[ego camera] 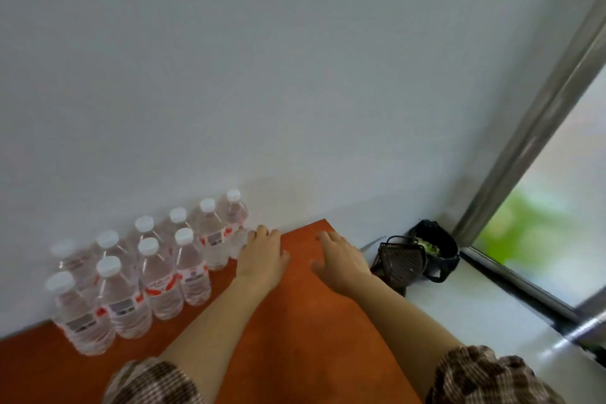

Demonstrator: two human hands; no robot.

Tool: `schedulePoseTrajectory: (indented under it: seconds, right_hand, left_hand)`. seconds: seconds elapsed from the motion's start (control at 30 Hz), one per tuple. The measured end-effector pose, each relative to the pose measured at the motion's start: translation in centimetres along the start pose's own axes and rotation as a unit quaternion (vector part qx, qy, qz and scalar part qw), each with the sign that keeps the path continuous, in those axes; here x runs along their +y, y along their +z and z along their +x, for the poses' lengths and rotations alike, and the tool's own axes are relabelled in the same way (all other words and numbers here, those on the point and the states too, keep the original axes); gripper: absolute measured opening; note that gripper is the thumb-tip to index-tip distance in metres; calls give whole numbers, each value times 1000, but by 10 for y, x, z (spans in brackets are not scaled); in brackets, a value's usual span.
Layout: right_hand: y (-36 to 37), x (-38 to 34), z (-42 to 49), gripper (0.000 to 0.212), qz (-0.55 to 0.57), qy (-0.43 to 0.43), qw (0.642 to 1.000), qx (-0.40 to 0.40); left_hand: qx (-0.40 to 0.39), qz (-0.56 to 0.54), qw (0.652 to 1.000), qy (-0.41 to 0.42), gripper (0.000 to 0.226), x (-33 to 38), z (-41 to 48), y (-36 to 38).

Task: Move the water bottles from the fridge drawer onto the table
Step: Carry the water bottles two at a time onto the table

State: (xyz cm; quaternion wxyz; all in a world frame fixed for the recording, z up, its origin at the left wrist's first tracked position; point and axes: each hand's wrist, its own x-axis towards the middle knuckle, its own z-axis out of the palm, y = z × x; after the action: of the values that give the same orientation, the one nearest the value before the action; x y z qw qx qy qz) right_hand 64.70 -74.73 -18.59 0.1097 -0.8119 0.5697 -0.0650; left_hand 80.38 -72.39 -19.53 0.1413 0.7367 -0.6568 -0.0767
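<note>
Full bottles on worktop: probably heavy, slippery; best grasped mid-body. Left grip and right grip spread, empty.

A pale grey wall backs the orange bench. Beside it, glossy white floor meets a metal-framed window showing blurred green. A black bin sits in the corner.

Both arms reach forward side by side, bare below checked sleeves bunched up near the elbows. The left hand lies palm down, its fingers bent loosely at the far knuckles and gripping nothing. The right hand, near it but apart, is also palm down, fingers spread and relaxed, thumb out toward the left.
</note>
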Motion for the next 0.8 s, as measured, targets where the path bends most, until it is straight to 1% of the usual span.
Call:
schedulePoseTrajectory:
  seconds: [0.2, 0.33, 0.43, 0.6, 0.8]
  right_hand:
    - [-43, 118, -115, 55, -37, 97, 994, 36]
    - [-60, 197, -218, 55, -45, 172, 982, 62]
    - [-72, 254, -307, 59, -46, 234, 969, 64]
    - [-93, 339, -455, 62, -32, 341, 937, 69]
    - [-125, 415, -609, 65, -19, 465, 879, 101]
  left_hand:
    - [-35, 3, 996, 86, 41, 146, -45, 30]
    - [-66, -2, 987, 149, 40, 247, -102, 53]
    - [-95, -8, 975, 198, 40, 325, -159, 77]
    - [-125, -8, 949, 288, 45, 456, -256, 110]
    - [-160, -25, 902, 401, 49, 598, -354, 139]
